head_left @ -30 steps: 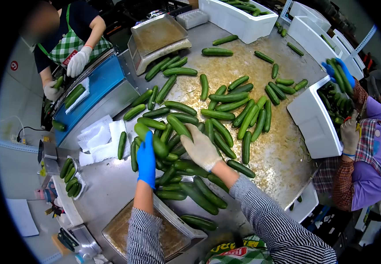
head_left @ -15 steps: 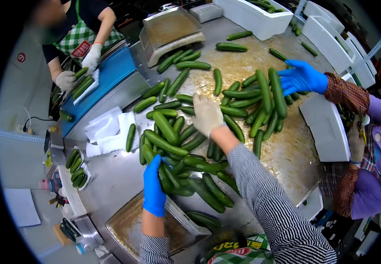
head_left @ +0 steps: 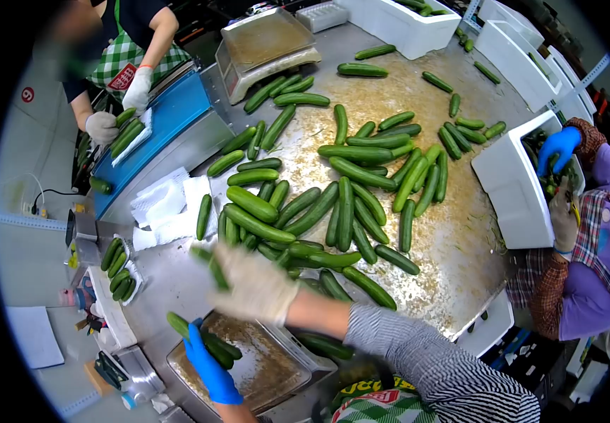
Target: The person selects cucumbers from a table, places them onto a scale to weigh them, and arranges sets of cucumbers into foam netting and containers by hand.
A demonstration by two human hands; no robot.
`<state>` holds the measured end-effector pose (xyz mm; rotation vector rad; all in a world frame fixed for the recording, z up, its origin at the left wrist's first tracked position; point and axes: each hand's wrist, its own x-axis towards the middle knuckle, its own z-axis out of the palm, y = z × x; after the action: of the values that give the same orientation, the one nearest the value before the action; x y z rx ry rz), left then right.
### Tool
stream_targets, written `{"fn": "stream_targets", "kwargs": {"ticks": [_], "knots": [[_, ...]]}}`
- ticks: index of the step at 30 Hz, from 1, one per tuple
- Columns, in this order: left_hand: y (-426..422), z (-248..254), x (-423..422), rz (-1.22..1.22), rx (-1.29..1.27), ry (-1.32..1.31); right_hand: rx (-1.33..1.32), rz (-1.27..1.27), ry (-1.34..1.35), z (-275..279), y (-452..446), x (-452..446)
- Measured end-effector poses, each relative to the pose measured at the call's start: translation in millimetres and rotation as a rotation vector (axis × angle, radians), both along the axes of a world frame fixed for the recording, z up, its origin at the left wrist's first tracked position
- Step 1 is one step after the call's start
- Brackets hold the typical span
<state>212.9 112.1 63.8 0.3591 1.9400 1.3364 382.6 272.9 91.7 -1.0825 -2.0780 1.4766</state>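
My left hand point(head_left: 210, 366), in a blue glove, grips a couple of cucumbers point(head_left: 219, 350) over the brown-stained weighing tray point(head_left: 252, 352). Its fingers are partly hidden behind them. Smeared by motion, my right hand point(head_left: 255, 285) in a pale glove is up and to the right of the left one. A cucumber point(head_left: 210, 266), blurred too, sits at its fingers and appears held. Just beyond the right hand lies a loose heap of cucumbers point(head_left: 255, 224) on the metal table point(head_left: 460, 282). My right forearm covers part of the heap's near side.
White cloths point(head_left: 167, 204) lie left of the heap, near packed cucumbers point(head_left: 118, 268). A scale point(head_left: 266, 42) stands at the back. One co-worker handles cucumbers at a blue-topped station point(head_left: 160, 141); another reaches into a white foam box point(head_left: 516, 190) at right.
My left hand has moved down from the heap to the tray with cucumbers. My right hand has swept left and nearer. The right co-worker's blue-gloved hand has gone from the table into the box.
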Motion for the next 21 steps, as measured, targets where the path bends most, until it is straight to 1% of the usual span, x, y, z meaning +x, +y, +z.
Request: {"fn": "stream_targets", "kwargs": {"ticks": [1,2,3,5,7,9,10,11,12,13,15,17,18,21], "knots": [[-17.7,-8.4,-11.7,-0.017,-0.081,0.012,0.013,0.074,0.036,-10.5,-30.7,-17.1],[-33.0,-33.0,-19.8,-0.042,-0.022,0.191,0.238,0.047,-0.04,-29.5,-63.6,-37.7],[-57.5,-65.5,-35.8,-0.059,-0.094,0.398,0.277,0.077,-0.085,-26.5,-85.4,-39.7],[-76.7,-63.4,-27.3,-0.27,-0.343,0.802,0.377,0.189,-0.155,-36.2,-108.7,-40.1],[-88.8,-55.8,-23.7,-0.272,-0.35,0.729,0.289,0.332,-0.129,-39.7,-106.4,-26.3],[-96.3,-44.7,-15.4,-0.257,-0.335,0.693,0.507,0.058,0.067,-40.6,-79.8,3.9],[-98.1,-40.6,-12.9,-0.23,-0.302,0.633,0.558,-0.031,-0.109,-45.5,-57.2,21.2],[-102.4,-43.8,-14.8,-0.19,-0.259,0.595,0.682,-0.266,-0.083,-55.7,-35.2,41.6],[-107.0,-49.2,-15.9,-0.152,-0.217,0.554,0.61,-0.4,-0.237,-52.3,-15.7,65.6],[-110.9,-53.7,-16.3,-0.112,-0.173,0.511,0.512,-0.648,-0.367,-59.2,2.2,86.5],[-115.6,-57.9,-16.3,-0.094,-0.173,0.512,0.458,-0.773,-0.642,-95.7,24.2,122.4],[-116.7,-55.9,-14.4,-0.085,-0.183,0.525,0.419,-0.74,-0.644,-120.7,28.5,128.5],[-115.1,-51.6,-12.2,-0.083,-0.193,0.534,0.395,-0.722,-0.644,-120.2,27.6,129.0],[-118.6,-44.1,-16.4,-0.079,-0.208,0.585,0.135,-0.77,-0.371,-110.9,30.5,140.6]]}}
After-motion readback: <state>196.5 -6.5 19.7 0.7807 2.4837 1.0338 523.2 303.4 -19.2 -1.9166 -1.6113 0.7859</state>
